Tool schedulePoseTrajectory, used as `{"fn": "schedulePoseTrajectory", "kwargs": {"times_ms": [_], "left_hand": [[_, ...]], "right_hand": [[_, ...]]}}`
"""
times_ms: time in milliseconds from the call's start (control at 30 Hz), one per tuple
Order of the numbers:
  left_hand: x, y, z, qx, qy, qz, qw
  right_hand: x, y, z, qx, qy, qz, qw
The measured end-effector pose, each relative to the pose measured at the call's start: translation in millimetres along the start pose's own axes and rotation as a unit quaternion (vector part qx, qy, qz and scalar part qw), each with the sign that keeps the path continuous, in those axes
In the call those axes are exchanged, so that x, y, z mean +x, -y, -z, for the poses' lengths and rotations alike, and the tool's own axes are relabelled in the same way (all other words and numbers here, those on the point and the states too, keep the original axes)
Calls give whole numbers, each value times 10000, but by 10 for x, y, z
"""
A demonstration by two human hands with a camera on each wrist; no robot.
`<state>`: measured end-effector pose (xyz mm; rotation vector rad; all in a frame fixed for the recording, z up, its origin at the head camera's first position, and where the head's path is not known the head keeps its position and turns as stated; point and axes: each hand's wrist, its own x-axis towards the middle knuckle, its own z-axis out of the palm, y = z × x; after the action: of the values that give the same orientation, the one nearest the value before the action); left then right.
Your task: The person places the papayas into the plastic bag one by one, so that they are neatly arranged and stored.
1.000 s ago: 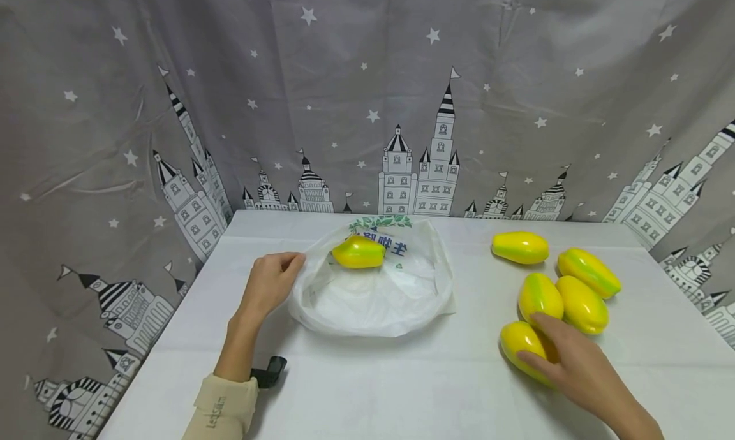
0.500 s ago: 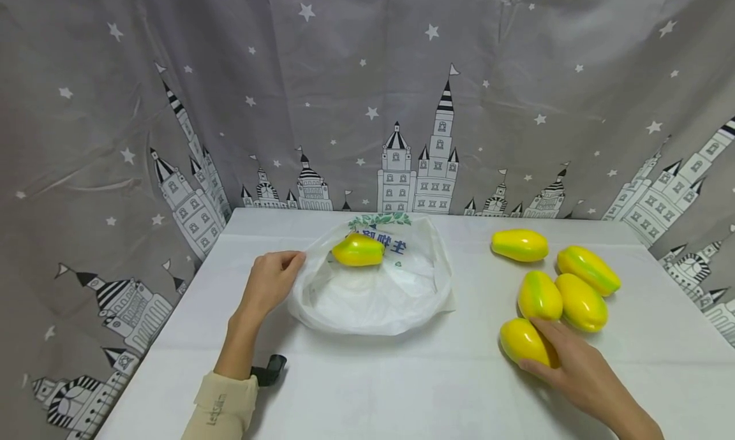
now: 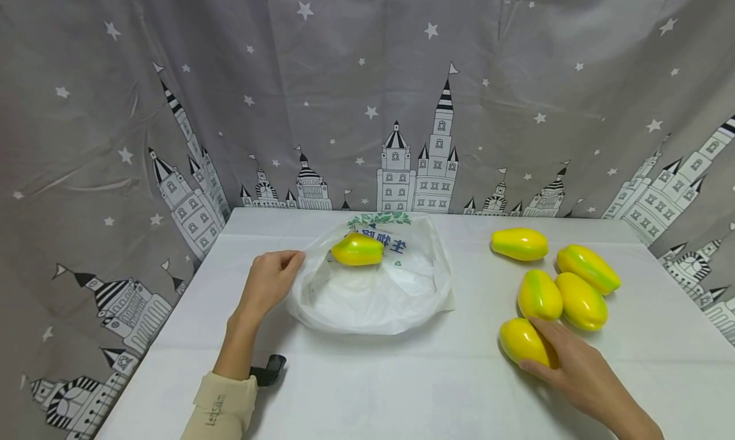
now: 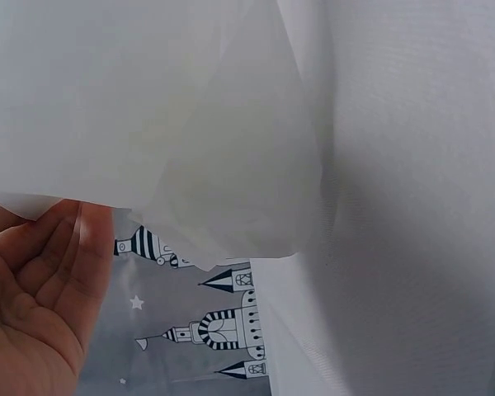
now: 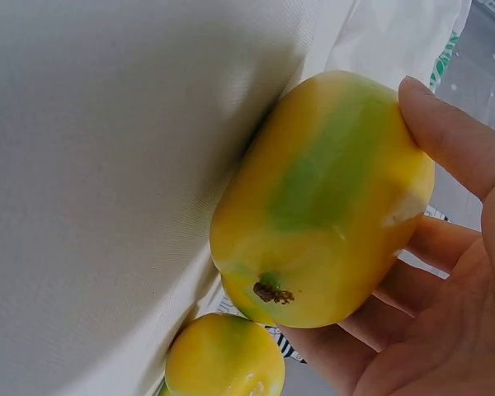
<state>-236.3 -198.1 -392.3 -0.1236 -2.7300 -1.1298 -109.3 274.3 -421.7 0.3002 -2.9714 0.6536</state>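
A white plastic bag [image 3: 367, 309] lies spread with its mouth wide, one yellow-green papaya [image 3: 357, 249] inside toward the back. My left hand [image 3: 272, 284] pinches the bag's left rim; in the left wrist view the film covers the fingertips of that hand [image 4: 45, 297]. At the right, my right hand [image 3: 577, 366] grips the nearest papaya [image 3: 524, 342], which rests on the table. The right wrist view has the thumb on one side of this papaya [image 5: 322, 198] and the fingers on the other, its brown stem spot showing.
Several more papayas lie behind the right hand, among them one touching pair [image 3: 540, 296] and a separate one at the back [image 3: 519, 244]. A black object [image 3: 270, 370] is beside the left wrist. A grey castle-print curtain [image 3: 367, 95] stands behind the white-covered table [image 3: 402, 389].
My right hand's fingers and thumb have closed round the nearest papaya. The left hand and bag stay as they were; the head view has shifted slightly.
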Motion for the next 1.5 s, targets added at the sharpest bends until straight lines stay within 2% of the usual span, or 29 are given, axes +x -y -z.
{"fn": "schedulePoseTrajectory", "kwargs": {"times_ms": [567,833,1100,1233,1500], "left_hand": [[-14,38,26,-34,-101,-22,9999],[0,31,30,-123,-21,-38,9999],[1,28,35,-112,-50,-63,9999],[-5,32,36,-138,-63,-58,9999],[-25,27,40,-304,-101,-167,9993]], "right_hand": [[-21,12,3,-96,-94,61,9999],[-35,3,21,-8,-155,51,9999],[-12,42,31,152,-614,342,9974],[28,64,31,159,-981,631,9930],[88,141,50,299,-1322,987,9858]]}}
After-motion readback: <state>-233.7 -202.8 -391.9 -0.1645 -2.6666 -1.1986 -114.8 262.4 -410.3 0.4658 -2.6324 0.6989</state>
